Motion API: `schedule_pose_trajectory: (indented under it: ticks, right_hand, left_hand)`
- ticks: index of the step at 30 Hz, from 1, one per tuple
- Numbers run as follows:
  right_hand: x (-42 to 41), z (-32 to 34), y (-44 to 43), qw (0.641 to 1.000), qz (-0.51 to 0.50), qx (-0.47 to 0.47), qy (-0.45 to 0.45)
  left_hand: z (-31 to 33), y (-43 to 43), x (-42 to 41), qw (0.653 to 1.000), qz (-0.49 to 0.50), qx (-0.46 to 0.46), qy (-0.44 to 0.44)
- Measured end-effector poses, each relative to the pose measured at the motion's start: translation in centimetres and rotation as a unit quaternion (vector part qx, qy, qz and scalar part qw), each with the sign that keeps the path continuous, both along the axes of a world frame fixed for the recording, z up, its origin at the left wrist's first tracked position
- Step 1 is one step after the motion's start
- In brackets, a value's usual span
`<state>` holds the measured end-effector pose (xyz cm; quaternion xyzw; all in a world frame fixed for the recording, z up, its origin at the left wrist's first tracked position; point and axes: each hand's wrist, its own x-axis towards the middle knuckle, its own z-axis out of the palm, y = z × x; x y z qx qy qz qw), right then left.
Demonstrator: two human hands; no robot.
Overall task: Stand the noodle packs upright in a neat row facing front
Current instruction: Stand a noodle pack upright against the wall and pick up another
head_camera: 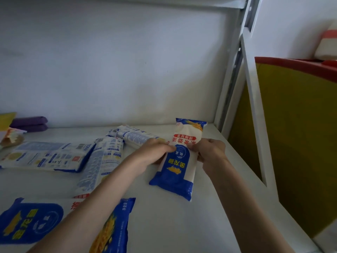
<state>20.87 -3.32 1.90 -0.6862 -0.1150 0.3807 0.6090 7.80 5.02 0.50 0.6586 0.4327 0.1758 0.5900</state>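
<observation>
1. While both hands held the noodle pack (179,157) lying flat on the shelf (164,225) near its right end, left hand (155,152) and right hand (207,150) each clenched an edge; I judged a soft pack could sag or topple when raised.
2. Fallen packs (102,161) lay just beside on the left, blocking a straight row.

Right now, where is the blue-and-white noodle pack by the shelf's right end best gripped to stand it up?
Probably at mid-length on its two long edges, one hand from each side, as the left hand and right hand do now. The noodle pack lies flat, long and narrow, so a two-sided grip should let it pivot onto an end.
</observation>
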Motion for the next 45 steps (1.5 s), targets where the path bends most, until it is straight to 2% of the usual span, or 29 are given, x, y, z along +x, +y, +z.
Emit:
schedule_pose_trajectory:
  ticks: [5, 9, 13, 16, 19, 23, 26, 29, 34, 36, 39, 41, 45]
  right_hand:
    - [2.1, -0.1, 1.6, 0.999, -0.03, 0.027, -0.033]
    - [3.9, -0.6, 2.1, 0.995, -0.068, 0.067, -0.006]
    - [5.3, -1.1, 2.4, 0.99, -0.078, 0.116, 0.002]
    - [5.9, -1.2, 2.5, 0.987, -0.082, 0.139, -0.001]
    - [6.2, -1.7, 2.7, 0.984, -0.074, 0.158, -0.018]
    - [6.9, -0.7, 3.7, 0.98, -0.041, 0.174, -0.083]
    - [8.1, 0.9, 4.9, 0.976, 0.021, 0.146, -0.158]
    - [9.9, 1.8, 6.3, 0.973, 0.068, 0.119, -0.186]
    - [11.8, 2.8, 8.6, 0.962, 0.125, 0.024, -0.241]
    - [12.2, 3.3, 8.9, 0.939, 0.196, -0.078, -0.273]
    - [11.9, 3.6, 9.2, 0.865, 0.306, -0.234, -0.321]
    - [11.8, 3.2, 9.5, 0.853, 0.306, -0.252, -0.339]
    - [12.3, 2.6, 9.9, 0.853, 0.258, -0.192, -0.41]
  left_hand:
    - [2.0, 2.1, 4.9, 0.998, 0.015, 0.029, 0.046]
    - [2.0, 3.9, 7.2, 0.997, 0.02, 0.051, 0.057]
    - [1.5, 5.0, 8.5, 0.995, -0.03, 0.05, 0.076]
    - [1.1, 5.7, 8.5, 0.994, -0.091, 0.003, 0.06]
    - [1.3, 6.6, 8.2, 0.99, -0.132, 0.013, 0.054]
    - [1.4, 6.9, 8.8, 0.996, -0.065, 0.046, -0.025]
    - [1.0, 7.0, 9.1, 0.993, -0.014, 0.068, -0.092]
    - [0.6, 7.2, 9.7, 0.985, 0.025, 0.086, -0.146]
    - [-0.5, 7.6, 10.8, 0.975, 0.058, 0.109, -0.182]
    - [-0.7, 7.8, 11.1, 0.974, 0.065, 0.111, -0.185]
    - [-1.0, 8.0, 11.4, 0.971, 0.08, 0.111, -0.193]
    - [-0.7, 8.2, 11.5, 0.971, 0.083, 0.12, -0.188]
    - [0.1, 9.2, 12.2, 0.969, 0.073, 0.156, -0.177]
